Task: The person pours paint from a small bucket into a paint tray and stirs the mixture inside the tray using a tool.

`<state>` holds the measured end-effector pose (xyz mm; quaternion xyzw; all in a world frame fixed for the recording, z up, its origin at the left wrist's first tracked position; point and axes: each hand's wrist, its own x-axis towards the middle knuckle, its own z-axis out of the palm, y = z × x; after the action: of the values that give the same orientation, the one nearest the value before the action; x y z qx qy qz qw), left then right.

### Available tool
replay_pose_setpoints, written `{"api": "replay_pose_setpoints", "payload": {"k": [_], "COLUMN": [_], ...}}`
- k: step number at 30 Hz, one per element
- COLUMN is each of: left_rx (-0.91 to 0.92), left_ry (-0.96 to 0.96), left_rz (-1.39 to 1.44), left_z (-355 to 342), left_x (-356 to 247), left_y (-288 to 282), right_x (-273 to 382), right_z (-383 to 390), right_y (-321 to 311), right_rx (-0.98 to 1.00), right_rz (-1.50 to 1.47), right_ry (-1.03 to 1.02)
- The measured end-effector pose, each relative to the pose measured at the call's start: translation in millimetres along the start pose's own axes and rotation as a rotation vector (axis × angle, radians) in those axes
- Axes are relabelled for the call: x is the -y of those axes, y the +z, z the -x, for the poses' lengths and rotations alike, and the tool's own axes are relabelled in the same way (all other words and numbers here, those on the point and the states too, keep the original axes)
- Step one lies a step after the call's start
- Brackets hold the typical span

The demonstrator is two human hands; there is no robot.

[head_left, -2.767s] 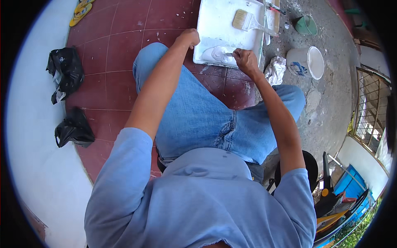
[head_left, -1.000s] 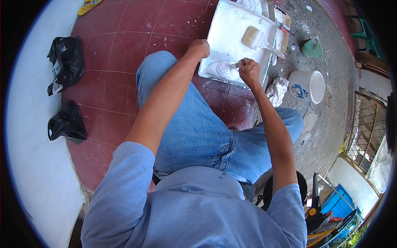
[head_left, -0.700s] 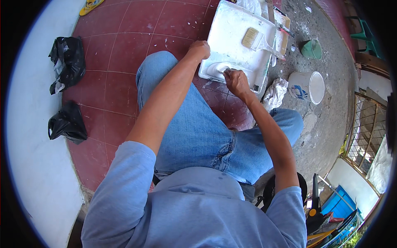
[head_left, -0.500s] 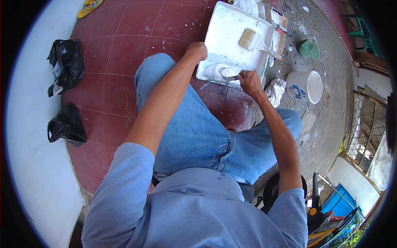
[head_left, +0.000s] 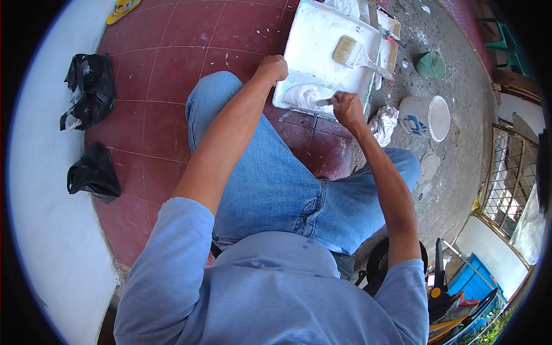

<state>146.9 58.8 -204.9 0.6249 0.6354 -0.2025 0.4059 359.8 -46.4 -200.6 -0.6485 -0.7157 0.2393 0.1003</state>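
A white rectangular tray (head_left: 313,49) lies in front of me, its inside smeared with paint. At its left rim my left hand (head_left: 272,69) is closed round the edge. Over the near right corner my right hand (head_left: 348,109) grips a putty knife (head_left: 325,102), of which only a short grey part of the blade shows; the handle is hidden in the fist. The blade touches a mound of thick white paste (head_left: 303,96) in the near end of the tray. A wide paintbrush (head_left: 348,53) with pale bristles rests across the tray's right side.
Right of the tray are a crumpled white cloth (head_left: 384,125), a white bucket (head_left: 425,119) lying tilted and a green cup (head_left: 431,65). Black plastic bags (head_left: 92,92) sit by the white wall at left. A yellow sandal (head_left: 122,8) lies far left on red tiles.
My right hand has shifted slightly upward and left with the putty knife, working at the paste. The left hand stays on the tray's rim.
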Motion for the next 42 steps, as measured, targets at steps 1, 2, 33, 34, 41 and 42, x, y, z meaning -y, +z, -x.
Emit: {"api": "replay_pose_setpoints", "payload": {"k": [1,2,33,34,41,42], "left_rx": [0.0,-0.014,-0.011,-0.007,-0.03,-0.03], "left_ry": [-0.001,0.005,0.012,0.005,0.037,0.028], "left_rz": [0.0,-0.007,-0.009,-0.008,-0.005,0.01], "left_z": [0,-4,-6,-6,-10,-11], "left_x": [1,1,1,3,7,7], "left_y": [1,5,4,5,8,9], "right_x": [2,4,37,38,37,41], "right_z": [-5,-9,-41,-41,-16,-21], "right_y": [2,5,45,42,44,43], "right_rx": [-0.034,-0.072,0.02,-0.03,0.069,0.081], "right_rz": [-0.008,-0.012,-0.047,-0.056,-0.003,-0.004], "right_ry": [0.0,0.002,-0.33,-0.323,-0.368,-0.374]}}
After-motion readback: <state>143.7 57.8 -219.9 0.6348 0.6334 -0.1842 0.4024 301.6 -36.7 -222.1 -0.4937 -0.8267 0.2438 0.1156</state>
